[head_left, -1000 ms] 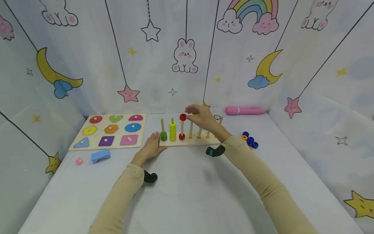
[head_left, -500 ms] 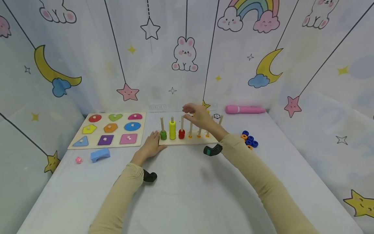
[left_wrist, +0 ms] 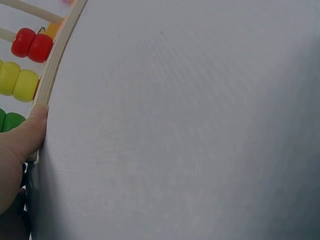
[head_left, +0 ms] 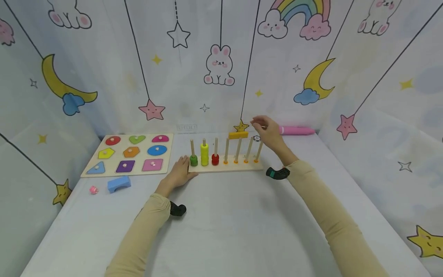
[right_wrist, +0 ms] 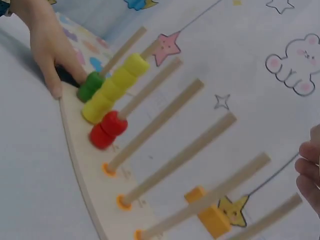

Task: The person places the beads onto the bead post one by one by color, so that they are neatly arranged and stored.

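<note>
A wooden peg board (head_left: 228, 168) with a row of upright pegs stands at the table's back middle. My left hand (head_left: 180, 172) holds its left end, the thumb (left_wrist: 34, 125) along the front edge. Green beads (head_left: 194, 161) sit low on the first peg, a yellow stack (head_left: 204, 154) nearly fills the second, and two red beads (head_left: 215, 159) rest at the foot of the third. The other pegs bear no beads, only orange rings at their bases. Right of and above the board, my right hand (head_left: 271, 135) is in the air with loosely bent fingers and nothing in them.
Behind the board lies a yellow-orange block (head_left: 238, 135). A pink marker-like stick (head_left: 297, 130) lies at the back right, partly behind the right hand. Left are a shape puzzle (head_left: 119, 146), a blue arch block (head_left: 119, 184) and a small pink piece (head_left: 93, 189).
A red bead has gone from the third peg's top down onto the one below. My right hand has left that peg, moving right; its arm now covers the loose blue and orange beads.
</note>
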Demonstrator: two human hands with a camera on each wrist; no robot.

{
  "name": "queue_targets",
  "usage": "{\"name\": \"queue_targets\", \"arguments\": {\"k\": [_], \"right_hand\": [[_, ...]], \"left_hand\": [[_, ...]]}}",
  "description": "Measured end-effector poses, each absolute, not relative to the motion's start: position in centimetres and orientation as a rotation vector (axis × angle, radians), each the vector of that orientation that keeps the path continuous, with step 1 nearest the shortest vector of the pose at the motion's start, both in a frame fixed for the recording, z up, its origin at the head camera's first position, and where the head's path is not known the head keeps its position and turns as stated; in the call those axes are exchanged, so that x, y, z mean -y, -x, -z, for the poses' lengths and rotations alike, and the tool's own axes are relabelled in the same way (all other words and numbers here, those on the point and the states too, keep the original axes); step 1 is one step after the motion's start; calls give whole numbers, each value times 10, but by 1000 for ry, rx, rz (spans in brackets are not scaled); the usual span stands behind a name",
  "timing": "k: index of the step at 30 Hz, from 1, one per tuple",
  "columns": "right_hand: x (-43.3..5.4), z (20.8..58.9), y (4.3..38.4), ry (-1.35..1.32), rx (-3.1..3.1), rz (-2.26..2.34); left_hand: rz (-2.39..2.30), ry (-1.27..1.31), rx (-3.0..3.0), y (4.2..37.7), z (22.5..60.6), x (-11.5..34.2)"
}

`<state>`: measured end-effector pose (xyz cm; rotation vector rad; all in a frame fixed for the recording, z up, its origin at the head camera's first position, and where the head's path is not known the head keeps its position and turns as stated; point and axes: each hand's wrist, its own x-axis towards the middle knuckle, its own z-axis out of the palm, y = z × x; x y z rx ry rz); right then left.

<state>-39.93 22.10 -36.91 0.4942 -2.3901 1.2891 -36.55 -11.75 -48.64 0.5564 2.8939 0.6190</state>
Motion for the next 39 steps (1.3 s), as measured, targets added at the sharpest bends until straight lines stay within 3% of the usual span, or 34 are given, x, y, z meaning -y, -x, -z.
{"name": "queue_targets", "arguments": {"k": [19,39], "right_hand": [[-354,434,381,-113,2696,-1107],[-382,456,368,-116,3004,-1019]], "left_hand": [[-631,-545,-2874,364,490,118],[-628,-550,-2883,365,489,118]]}}
